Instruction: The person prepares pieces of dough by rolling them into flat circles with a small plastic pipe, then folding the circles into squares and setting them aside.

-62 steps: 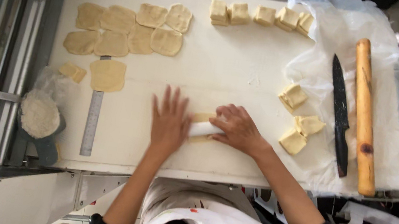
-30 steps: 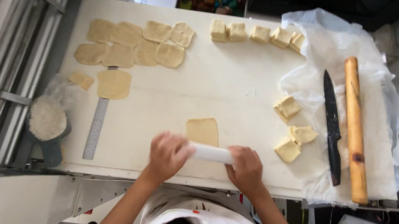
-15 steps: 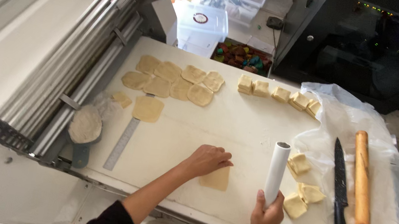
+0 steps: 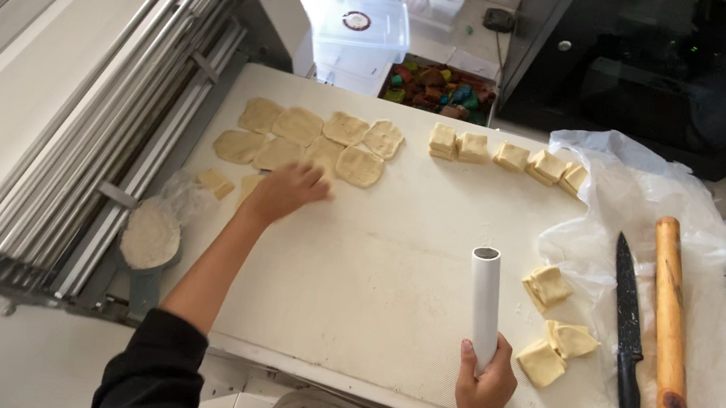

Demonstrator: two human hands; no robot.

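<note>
Grip, right: your right hand [image 4: 483, 388] is closed around the white pipe roller [image 4: 483, 303], now lifted on end off the desk [image 4: 390, 276].
Grip, left: your left hand [image 4: 289, 190] lies flat and open, setting the just-rolled piece among the flattened dough sheets [image 4: 315, 141].
Change: rolling has stopped.
Nearby: dough cubes [image 4: 556, 336], black knife [image 4: 627, 335], wooden rolling pin [image 4: 672, 350].

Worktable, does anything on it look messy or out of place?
Nothing stands out. The plastic sheet is crumpled and hangs past the worktable on the right; the knife and wooden rolling pin lie neatly on it.
</note>
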